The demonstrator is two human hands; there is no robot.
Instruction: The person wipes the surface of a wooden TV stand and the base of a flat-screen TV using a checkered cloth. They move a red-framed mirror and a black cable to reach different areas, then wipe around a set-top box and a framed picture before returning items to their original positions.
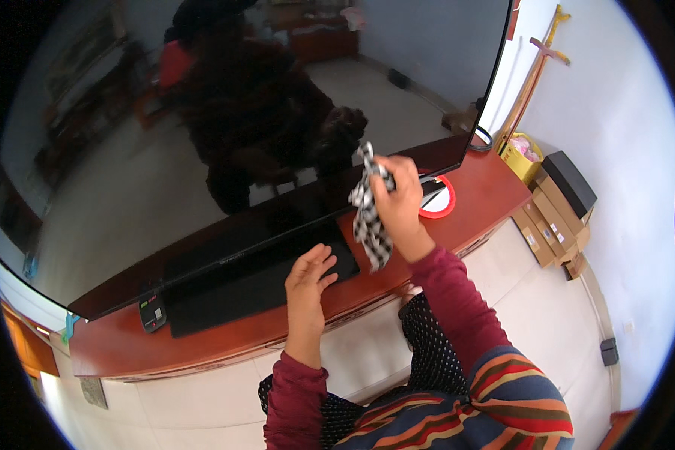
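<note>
My right hand [398, 194] holds a crumpled black-and-white checked cloth [374, 225], which hangs down from the fingers in front of the lower edge of a large flat television screen [292, 112]. Lower and to the left, my left hand [310, 270] is raised with its fingers apart and nothing in it, over the right part of a flat black base [247, 292] on a reddish-brown wooden cabinet [112, 343]. The dark screen reflects the room and a person.
A red-rimmed round item [447, 202] lies on the cabinet behind my right hand. A small black device [153, 312] stands at the left. Beyond the cabinet's right end are a yellow bin [522, 163], cardboard boxes [554, 216] and wooden poles [523, 101] against the wall.
</note>
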